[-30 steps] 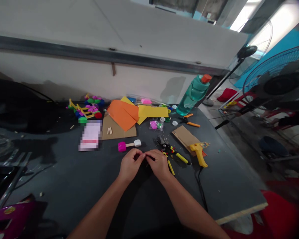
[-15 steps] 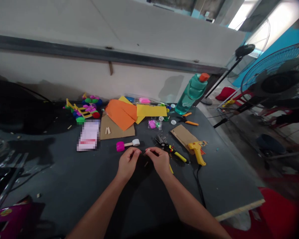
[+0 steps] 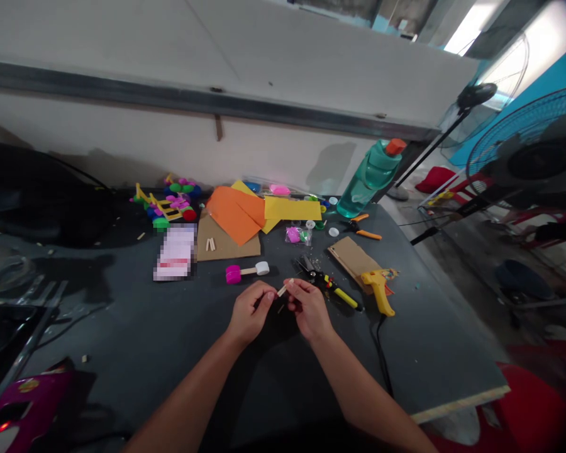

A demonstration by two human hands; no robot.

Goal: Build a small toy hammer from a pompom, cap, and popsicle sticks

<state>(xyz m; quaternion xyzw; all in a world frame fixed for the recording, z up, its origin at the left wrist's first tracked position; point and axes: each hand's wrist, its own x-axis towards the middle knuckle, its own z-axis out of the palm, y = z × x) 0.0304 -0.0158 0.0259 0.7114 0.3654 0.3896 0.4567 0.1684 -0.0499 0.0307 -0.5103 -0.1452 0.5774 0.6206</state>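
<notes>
My right hand (image 3: 310, 311) pinches a short pale wooden stick (image 3: 282, 291) between thumb and fingertips. My left hand (image 3: 251, 313) is closed in a pinch at the stick's lower left end; what lies between its fingertips is too small to make out. Another small stick piece (image 3: 280, 309) shows on the dark table below them. Just beyond my hands lies a wooden stick with a magenta block (image 3: 233, 274) on one end and a white block (image 3: 262, 268) on the other. Yellow-handled wire strippers (image 3: 332, 286) rest to the right of my right hand.
A yellow glue gun (image 3: 380, 290) lies by a cardboard piece (image 3: 353, 259) at right. Farther back are orange-handled pliers (image 3: 365, 233), a teal bottle (image 3: 368, 179), orange paper (image 3: 236, 214), yellow paper (image 3: 292, 209), cardboard (image 3: 229, 250) with small sticks, and colourful figures (image 3: 170, 204).
My right hand has turned, and the pale stick in its fingers now shows more clearly. My left fingertips have come up against the stick's end. The view has shifted slightly left.
</notes>
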